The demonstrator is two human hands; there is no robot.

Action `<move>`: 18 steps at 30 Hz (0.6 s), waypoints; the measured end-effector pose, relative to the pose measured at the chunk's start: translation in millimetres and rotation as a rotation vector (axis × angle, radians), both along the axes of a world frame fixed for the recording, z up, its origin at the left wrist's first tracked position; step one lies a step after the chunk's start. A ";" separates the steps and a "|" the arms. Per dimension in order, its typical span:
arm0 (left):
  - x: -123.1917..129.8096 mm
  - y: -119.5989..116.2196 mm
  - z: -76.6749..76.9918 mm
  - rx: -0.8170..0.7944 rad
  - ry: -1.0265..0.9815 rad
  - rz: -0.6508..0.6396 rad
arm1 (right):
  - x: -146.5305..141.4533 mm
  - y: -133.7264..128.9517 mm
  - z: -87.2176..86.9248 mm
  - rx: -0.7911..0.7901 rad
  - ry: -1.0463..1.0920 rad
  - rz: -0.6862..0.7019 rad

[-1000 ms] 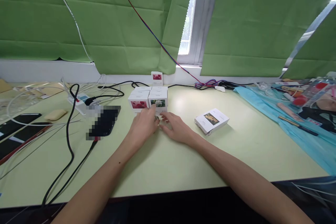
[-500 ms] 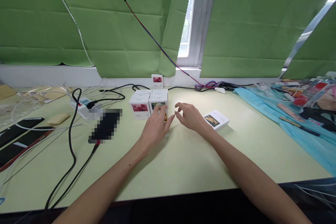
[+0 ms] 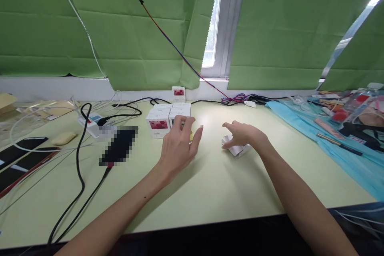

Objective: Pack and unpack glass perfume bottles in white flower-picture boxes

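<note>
My left hand (image 3: 179, 144) hovers at the front right of a group of small white boxes (image 3: 159, 125) with flower pictures. Its fingers are bent and the thumb stands apart. Something small and yellow (image 3: 191, 136) shows behind this hand, mostly hidden. My right hand (image 3: 240, 134) is over a white box (image 3: 237, 151), its thumb at the box's left end and its fingers reaching across the far side. Part of the box is hidden under the palm, and it looks tilted.
Behind the group, another white box (image 3: 179, 94) stands by the wall. A pixelated dark device (image 3: 120, 144), a power strip (image 3: 94, 125) and black cables lie to the left. A blue sheet (image 3: 324, 144) with a pen and bottles covers the right side.
My right hand has moved right, away from the left hand, onto the white box. That box has shifted left and turned. My left hand's thumb has lifted slightly.
</note>
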State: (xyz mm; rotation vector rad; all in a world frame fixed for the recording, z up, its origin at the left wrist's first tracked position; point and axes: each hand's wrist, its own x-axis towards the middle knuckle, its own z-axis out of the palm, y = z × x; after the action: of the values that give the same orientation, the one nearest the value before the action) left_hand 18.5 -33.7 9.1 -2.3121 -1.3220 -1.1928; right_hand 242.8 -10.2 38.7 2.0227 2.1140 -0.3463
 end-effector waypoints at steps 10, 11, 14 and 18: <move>-30.3 19.1 -37.5 0.170 0.095 -0.232 | 0.2 3.9 -12.0 -0.068 -0.019 0.023; -33.4 22.4 -42.3 0.159 0.076 -0.248 | 0.4 4.4 -13.0 -0.067 -0.013 0.030; -36.4 27.9 -53.5 0.031 -0.042 -0.241 | 2.2 6.3 -16.3 -0.055 0.010 0.043; -30.5 25.1 -58.1 -0.157 -0.255 -0.201 | 3.6 9.5 -20.5 -0.041 0.042 0.076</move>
State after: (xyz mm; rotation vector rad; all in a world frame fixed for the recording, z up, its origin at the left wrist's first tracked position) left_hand -12.0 -8.6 -48.9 -2.5207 -1.3303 -1.5426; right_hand 246.4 -0.7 18.2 1.9234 2.1826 -0.4206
